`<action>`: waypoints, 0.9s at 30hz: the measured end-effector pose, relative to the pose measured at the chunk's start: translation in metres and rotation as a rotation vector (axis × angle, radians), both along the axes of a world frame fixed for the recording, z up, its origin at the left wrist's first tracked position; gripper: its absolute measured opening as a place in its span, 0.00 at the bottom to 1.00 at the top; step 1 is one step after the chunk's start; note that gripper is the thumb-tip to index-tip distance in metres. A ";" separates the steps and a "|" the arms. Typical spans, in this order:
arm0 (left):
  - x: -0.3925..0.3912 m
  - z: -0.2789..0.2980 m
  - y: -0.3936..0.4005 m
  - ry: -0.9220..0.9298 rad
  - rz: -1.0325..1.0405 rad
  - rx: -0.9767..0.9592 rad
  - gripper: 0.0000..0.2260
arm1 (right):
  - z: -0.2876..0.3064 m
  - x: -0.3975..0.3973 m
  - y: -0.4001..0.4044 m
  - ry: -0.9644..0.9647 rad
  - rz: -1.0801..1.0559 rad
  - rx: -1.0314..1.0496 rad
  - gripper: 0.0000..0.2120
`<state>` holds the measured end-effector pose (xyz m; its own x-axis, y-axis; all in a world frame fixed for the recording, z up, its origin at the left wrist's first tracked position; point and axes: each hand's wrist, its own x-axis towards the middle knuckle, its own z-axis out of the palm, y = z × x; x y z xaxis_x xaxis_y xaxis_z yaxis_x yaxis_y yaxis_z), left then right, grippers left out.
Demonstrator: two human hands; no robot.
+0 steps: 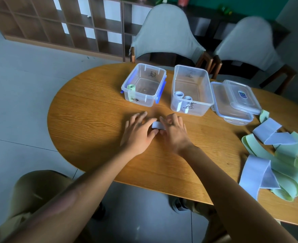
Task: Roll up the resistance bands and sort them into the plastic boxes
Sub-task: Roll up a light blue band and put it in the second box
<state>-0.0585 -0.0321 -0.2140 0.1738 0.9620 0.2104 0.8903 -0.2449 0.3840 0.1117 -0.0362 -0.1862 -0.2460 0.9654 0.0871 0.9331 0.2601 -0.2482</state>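
Note:
On the wooden table (92, 120), my left hand (137, 132) and my right hand (174, 132) meet over a small pale blue band (157, 125), partly rolled. Their fingers and thumbs curl round its two ends, and most of it is hidden under them. Behind my hands stand two clear plastic boxes. The left box (159, 79), with blue clips, holds one green roll (131, 87). Two pale blue rolls (183, 95) lie in the right box (208, 88). A loose pile of green and pale blue bands (281, 160) lies at the right.
Two clear lids (239, 100) are stacked just right of the boxes. Two grey chairs (165, 32) stand behind the table, with an open wooden shelf unit (57, 23) beyond. The table's rounded edge curves off to the left.

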 end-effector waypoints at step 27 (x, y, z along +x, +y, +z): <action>0.002 0.000 -0.002 0.004 -0.078 0.111 0.22 | 0.018 0.013 -0.008 0.378 0.065 0.169 0.15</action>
<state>-0.0566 -0.0338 -0.2140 0.2486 0.9163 0.3139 0.8682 -0.3545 0.3473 0.1244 -0.0444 -0.1687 -0.2264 0.9133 0.3385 0.7651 0.3819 -0.5185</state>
